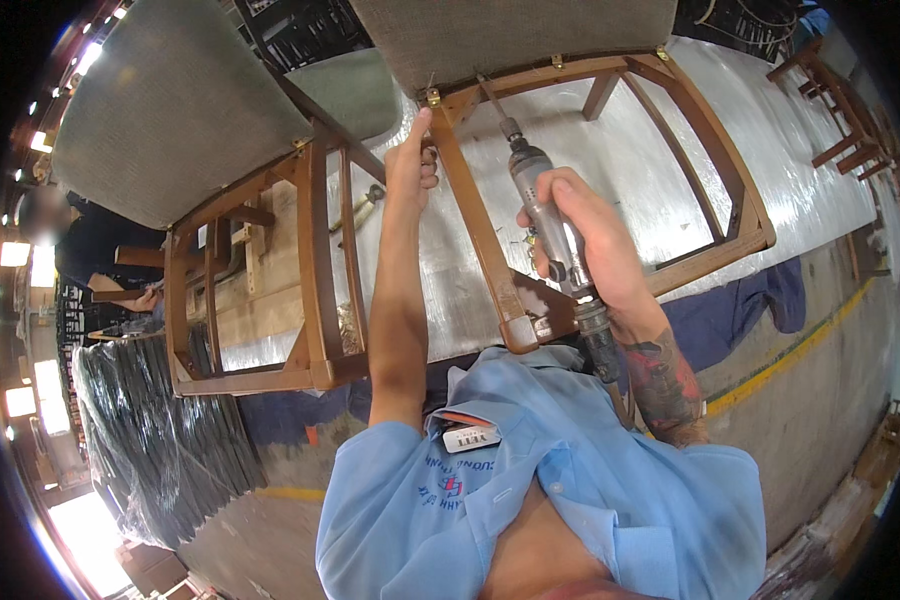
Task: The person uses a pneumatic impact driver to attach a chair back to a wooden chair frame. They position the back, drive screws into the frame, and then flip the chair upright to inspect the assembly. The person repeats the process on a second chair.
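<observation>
Here the right hand (pixel 580 235) is wrapped tight around a grey air screwdriver (pixel 545 215), whose bit (pixel 490 100) angles up to the corner of an upturned chair frame (pixel 490 250) near a brass bracket (pixel 433 97). The left hand (pixel 410 155) reaches up, fingers curled on the frame's rail just beside that corner. The chair lies seat down on a foil-covered worktop (pixel 620 170). A second chair (pixel 270 290) lies to the left, and another person (pixel 100 250) stands beyond it.
</observation>
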{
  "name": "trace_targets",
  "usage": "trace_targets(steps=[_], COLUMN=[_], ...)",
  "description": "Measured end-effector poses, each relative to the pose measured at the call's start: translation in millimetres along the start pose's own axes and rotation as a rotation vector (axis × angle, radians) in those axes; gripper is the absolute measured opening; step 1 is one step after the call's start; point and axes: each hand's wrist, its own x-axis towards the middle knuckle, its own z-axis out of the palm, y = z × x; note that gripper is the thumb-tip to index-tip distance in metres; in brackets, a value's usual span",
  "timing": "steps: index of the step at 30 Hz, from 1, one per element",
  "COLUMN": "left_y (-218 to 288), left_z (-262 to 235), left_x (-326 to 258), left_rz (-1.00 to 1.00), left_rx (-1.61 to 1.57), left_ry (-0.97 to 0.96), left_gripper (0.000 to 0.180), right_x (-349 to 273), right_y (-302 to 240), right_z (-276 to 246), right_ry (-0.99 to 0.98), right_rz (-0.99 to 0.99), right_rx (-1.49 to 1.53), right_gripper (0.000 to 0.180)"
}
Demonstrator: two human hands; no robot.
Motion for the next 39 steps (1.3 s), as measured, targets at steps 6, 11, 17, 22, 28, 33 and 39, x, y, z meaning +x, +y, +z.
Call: trace_targets(steps=[6, 11, 17, 22, 28, 33, 39], left_y=[17, 19, 10, 12, 13, 1, 2], left_z=[4, 7, 13, 8, 7, 2, 6], left_x=[20, 30, 26, 29, 24, 21, 22], left_rz=[0.057, 0.071, 0.098, 0.067, 0.042, 0.014, 0.082], left_rx=[0.16, 0.24, 0.209, 0.271, 0.258, 0.082, 0.179], left_ry=[0.088, 0.09, 0.139, 0.126, 0.097, 0.028, 0.005], left_gripper=[0.049, 0.048, 0.05, 0.049, 0.055, 0.054, 0.048], right_x=[5, 6, 4, 3, 0, -3, 0], right_y=[5, 9, 9, 11, 12, 13, 16], right_z=[1, -3, -3, 0, 4, 3, 1], right_ry=[-0.036, -0.045, -0.037, -0.055, -0.071, -0.064, -0.078], right_rz=[0.048, 0.061, 0.066, 0.082, 0.09, 0.097, 0.097], right_rx=[-0.028, -0.037, -0.058, -0.067, -0.054, -0.049, -0.031], right_gripper=[0.027, 0.028, 0.028, 0.028, 0.027, 0.027, 0.027])
